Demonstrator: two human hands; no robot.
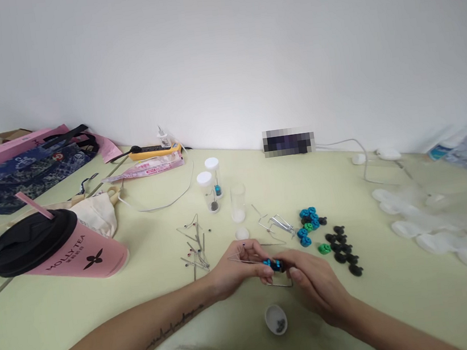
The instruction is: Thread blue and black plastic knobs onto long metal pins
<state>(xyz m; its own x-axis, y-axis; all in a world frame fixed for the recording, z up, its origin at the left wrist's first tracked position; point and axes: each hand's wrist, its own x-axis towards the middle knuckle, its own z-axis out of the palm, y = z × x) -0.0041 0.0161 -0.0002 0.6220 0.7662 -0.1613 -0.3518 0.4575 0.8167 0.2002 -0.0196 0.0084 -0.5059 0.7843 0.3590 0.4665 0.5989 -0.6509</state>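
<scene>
My left hand (245, 261) is closed, its fingertips pinching a small blue knob-like part (267, 263) together with a thin bent metal wire (245, 261). From the other side, the fingers of my right hand (316, 281) close on a small black disc-like part (280, 266) pressed against the blue one. A bent wire end (289, 285) shows below the fingers. How the parts join is hidden. Just beneath my hands stands a small white cup (270, 315) with tiny grey metal pieces. Blue knobs (306, 240), green knobs (324, 248) and black discs (355, 269) lie right of my hands.
Thin metal rods (201, 254) lie left, bent wires (282, 225) ahead. An uncapped clear jar (239, 202) stands behind a white lid (242, 233); two capped jars (207, 193) hold parts. A pink drink cup (93, 254) is left, several white lids or cups in plastic (436, 243) right.
</scene>
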